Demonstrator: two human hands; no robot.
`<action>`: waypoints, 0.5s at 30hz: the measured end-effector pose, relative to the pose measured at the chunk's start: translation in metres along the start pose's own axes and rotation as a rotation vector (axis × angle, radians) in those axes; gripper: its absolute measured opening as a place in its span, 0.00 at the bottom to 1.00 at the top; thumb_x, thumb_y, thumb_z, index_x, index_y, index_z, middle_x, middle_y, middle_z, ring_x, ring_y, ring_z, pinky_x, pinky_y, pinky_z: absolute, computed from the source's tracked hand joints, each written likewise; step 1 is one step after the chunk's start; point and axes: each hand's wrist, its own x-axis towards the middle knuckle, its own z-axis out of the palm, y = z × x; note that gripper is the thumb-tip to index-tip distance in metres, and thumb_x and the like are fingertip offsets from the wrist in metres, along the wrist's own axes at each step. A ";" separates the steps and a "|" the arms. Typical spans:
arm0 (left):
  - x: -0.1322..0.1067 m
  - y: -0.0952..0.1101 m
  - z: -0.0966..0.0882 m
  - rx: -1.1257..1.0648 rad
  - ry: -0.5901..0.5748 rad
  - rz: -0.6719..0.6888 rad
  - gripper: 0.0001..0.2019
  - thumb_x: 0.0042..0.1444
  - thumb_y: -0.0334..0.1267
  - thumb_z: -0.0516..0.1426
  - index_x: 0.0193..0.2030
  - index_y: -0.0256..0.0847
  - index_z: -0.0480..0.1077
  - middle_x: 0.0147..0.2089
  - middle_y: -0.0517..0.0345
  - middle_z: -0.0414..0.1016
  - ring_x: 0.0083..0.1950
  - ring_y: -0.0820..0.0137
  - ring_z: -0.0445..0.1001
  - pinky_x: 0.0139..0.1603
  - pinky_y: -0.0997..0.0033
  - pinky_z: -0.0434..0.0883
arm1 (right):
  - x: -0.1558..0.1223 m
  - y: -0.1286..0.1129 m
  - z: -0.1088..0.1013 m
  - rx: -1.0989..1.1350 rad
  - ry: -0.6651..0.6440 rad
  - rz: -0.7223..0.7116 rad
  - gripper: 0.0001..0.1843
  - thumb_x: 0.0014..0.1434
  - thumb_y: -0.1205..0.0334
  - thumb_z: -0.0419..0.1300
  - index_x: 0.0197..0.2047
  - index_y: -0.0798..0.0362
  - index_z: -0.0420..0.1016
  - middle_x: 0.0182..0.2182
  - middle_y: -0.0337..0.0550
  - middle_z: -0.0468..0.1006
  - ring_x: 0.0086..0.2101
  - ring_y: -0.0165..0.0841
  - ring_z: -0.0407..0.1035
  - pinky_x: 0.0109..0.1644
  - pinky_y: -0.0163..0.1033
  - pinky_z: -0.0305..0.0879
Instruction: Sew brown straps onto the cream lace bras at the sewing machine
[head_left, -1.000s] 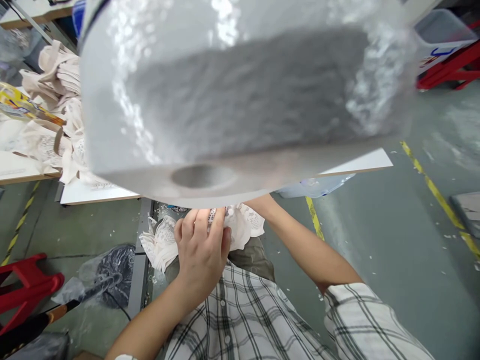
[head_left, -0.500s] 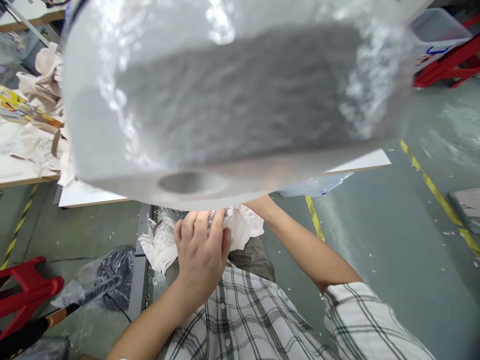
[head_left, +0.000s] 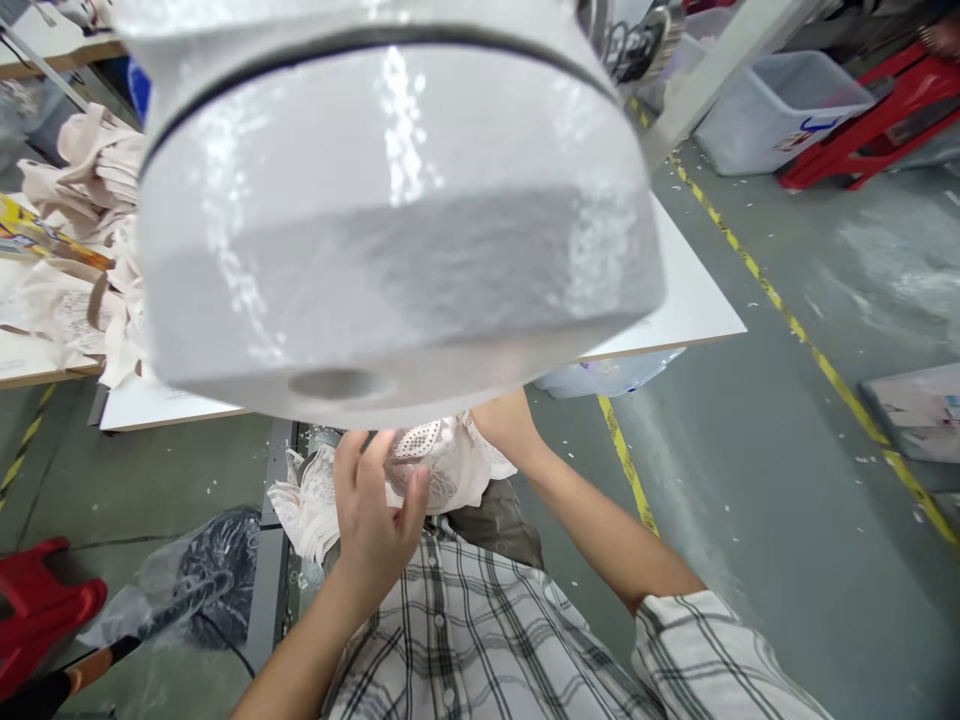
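Observation:
A big glossy white machine housing [head_left: 390, 230] fills the upper middle of the view and hides what lies behind it. Just below it, in my lap, lies a bundle of white lace fabric pieces [head_left: 442, 470]. My left hand [head_left: 371, 515] rests against the lace with fingers loosely apart and slightly lifted. My right forearm [head_left: 592, 510] reaches up under the housing; the right hand itself is hidden behind the housing and the lace.
Piles of beige fabric [head_left: 82, 230] lie on a white table [head_left: 690, 300] at left. A black bag in clear plastic [head_left: 202, 575] and a red stool [head_left: 37, 600] sit on the floor at lower left. A clear bin [head_left: 772, 110] stands far right near yellow floor tape [head_left: 832, 370].
The view has shifted, so the housing sits more to the left. My left hand lifted its fingers off the lace and opened a little; the lace bunched up higher.

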 end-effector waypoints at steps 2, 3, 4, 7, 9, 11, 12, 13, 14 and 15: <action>0.000 -0.005 0.001 -0.100 -0.045 -0.132 0.21 0.63 0.41 0.56 0.61 0.39 0.61 0.55 0.42 0.67 0.59 0.57 0.67 0.56 0.56 0.69 | -0.006 0.001 0.000 0.022 0.028 -0.004 0.16 0.65 0.49 0.54 0.48 0.50 0.70 0.46 0.47 0.74 0.40 0.34 0.69 0.42 0.39 0.68; 0.001 -0.007 0.002 -0.169 -0.075 -0.205 0.20 0.64 0.42 0.55 0.61 0.40 0.61 0.55 0.43 0.68 0.58 0.58 0.68 0.55 0.57 0.69 | -0.009 0.001 0.001 0.037 0.030 0.005 0.15 0.65 0.49 0.54 0.48 0.50 0.69 0.43 0.46 0.74 0.38 0.33 0.69 0.42 0.39 0.68; 0.001 -0.009 0.003 -0.244 -0.108 -0.272 0.20 0.65 0.44 0.54 0.60 0.40 0.61 0.55 0.43 0.68 0.57 0.59 0.70 0.53 0.59 0.70 | -0.012 0.000 0.001 0.054 0.024 0.021 0.15 0.65 0.49 0.54 0.47 0.50 0.68 0.41 0.44 0.74 0.37 0.32 0.69 0.42 0.39 0.68; 0.003 -0.015 0.003 -0.406 -0.185 -0.392 0.19 0.66 0.47 0.53 0.59 0.40 0.62 0.53 0.45 0.71 0.54 0.61 0.73 0.51 0.62 0.70 | -0.022 -0.003 0.004 0.093 0.013 0.052 0.14 0.63 0.49 0.56 0.46 0.49 0.66 0.39 0.42 0.74 0.37 0.32 0.70 0.45 0.39 0.68; 0.005 -0.017 0.002 -0.445 -0.223 -0.429 0.18 0.65 0.48 0.53 0.56 0.40 0.64 0.50 0.48 0.73 0.50 0.63 0.74 0.49 0.63 0.70 | -0.028 -0.004 0.006 0.085 0.009 0.044 0.15 0.61 0.50 0.60 0.45 0.49 0.66 0.39 0.42 0.74 0.38 0.32 0.70 0.45 0.39 0.68; 0.007 -0.018 0.001 -0.486 -0.240 -0.470 0.17 0.66 0.48 0.52 0.54 0.41 0.65 0.47 0.51 0.75 0.46 0.64 0.75 0.46 0.66 0.71 | -0.033 -0.005 0.007 0.052 0.008 0.030 0.15 0.59 0.51 0.62 0.44 0.49 0.66 0.37 0.41 0.73 0.36 0.32 0.70 0.43 0.38 0.68; 0.008 -0.018 0.001 -0.512 -0.240 -0.490 0.16 0.66 0.49 0.52 0.54 0.41 0.65 0.46 0.52 0.75 0.45 0.65 0.75 0.44 0.67 0.71 | -0.034 -0.006 0.008 0.032 0.007 0.028 0.15 0.58 0.52 0.63 0.44 0.49 0.67 0.36 0.40 0.73 0.35 0.31 0.69 0.41 0.38 0.68; 0.009 -0.018 0.000 -0.540 -0.233 -0.508 0.17 0.66 0.49 0.52 0.54 0.42 0.65 0.46 0.52 0.76 0.45 0.65 0.76 0.43 0.68 0.71 | -0.036 -0.006 0.008 0.013 0.008 0.029 0.15 0.57 0.52 0.64 0.44 0.49 0.67 0.35 0.39 0.72 0.34 0.31 0.68 0.39 0.37 0.67; 0.009 -0.018 0.000 -0.564 -0.217 -0.523 0.16 0.66 0.49 0.52 0.54 0.42 0.66 0.46 0.52 0.76 0.45 0.66 0.76 0.42 0.69 0.71 | -0.037 -0.007 0.008 -0.004 0.009 0.033 0.16 0.57 0.51 0.64 0.44 0.49 0.67 0.34 0.39 0.72 0.34 0.31 0.68 0.36 0.36 0.66; 0.010 -0.017 0.000 -0.579 -0.196 -0.533 0.16 0.66 0.49 0.53 0.54 0.42 0.66 0.46 0.52 0.76 0.44 0.66 0.76 0.42 0.70 0.71 | -0.037 -0.008 0.008 -0.019 0.010 0.039 0.16 0.57 0.51 0.64 0.44 0.48 0.68 0.34 0.39 0.72 0.33 0.31 0.67 0.35 0.36 0.65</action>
